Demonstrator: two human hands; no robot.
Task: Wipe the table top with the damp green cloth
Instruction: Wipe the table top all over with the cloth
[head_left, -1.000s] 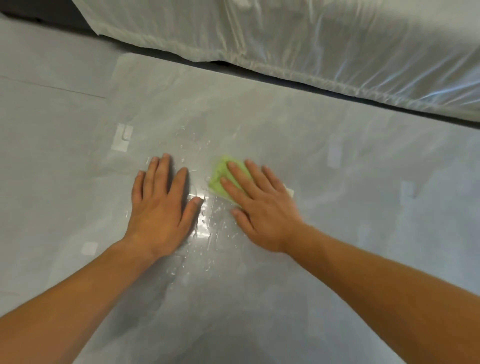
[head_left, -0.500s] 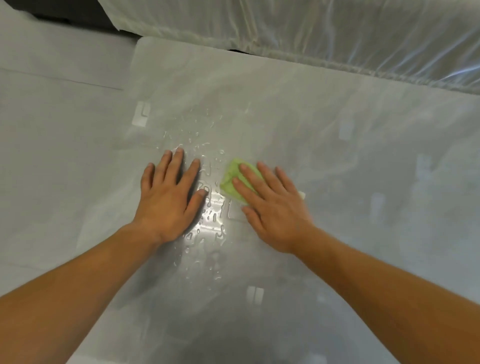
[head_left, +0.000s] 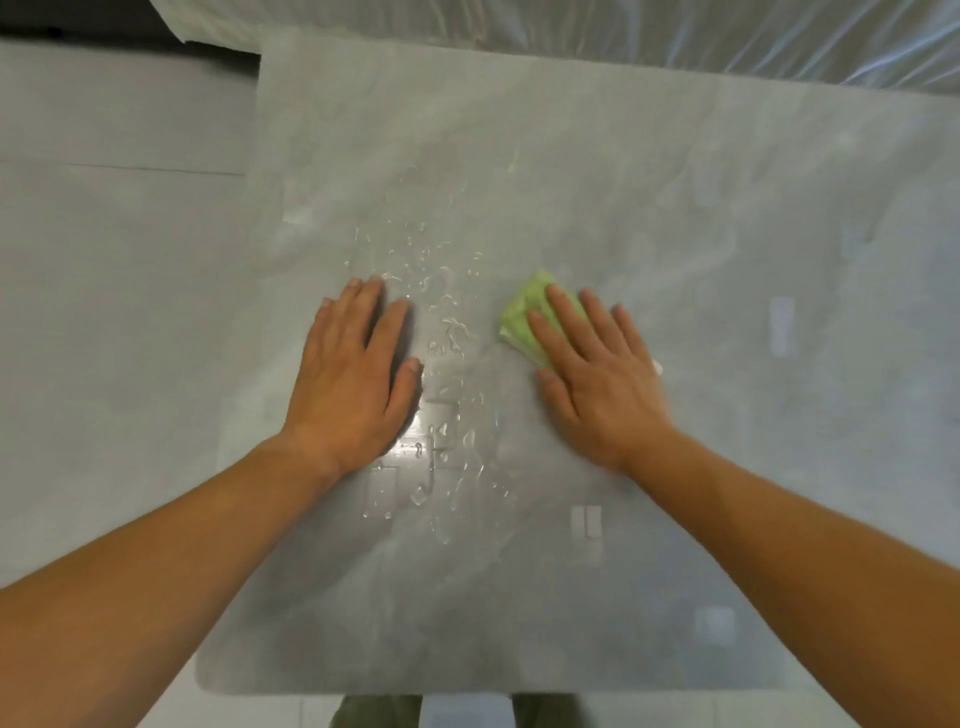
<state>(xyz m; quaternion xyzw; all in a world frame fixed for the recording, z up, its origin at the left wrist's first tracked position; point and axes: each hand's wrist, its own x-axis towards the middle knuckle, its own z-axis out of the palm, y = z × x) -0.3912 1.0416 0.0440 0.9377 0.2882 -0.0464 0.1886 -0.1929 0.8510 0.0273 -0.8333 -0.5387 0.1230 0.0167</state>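
Observation:
The grey table top fills the head view, with water droplets scattered across its middle. My right hand lies flat with straight fingers on the green cloth, pressing it to the surface; only the cloth's left part shows from under the fingers. My left hand rests palm down on the table, fingers straight, just left of the wet patch and holding nothing.
A bed or sofa under clear plastic sheeting runs along the table's far edge. Grey floor tiles lie to the left. The table's near edge is in front of my legs.
My right hand has slid the cloth to the right, away from my left hand, widening the gap between them. My view has shifted so more of the table's near edge shows.

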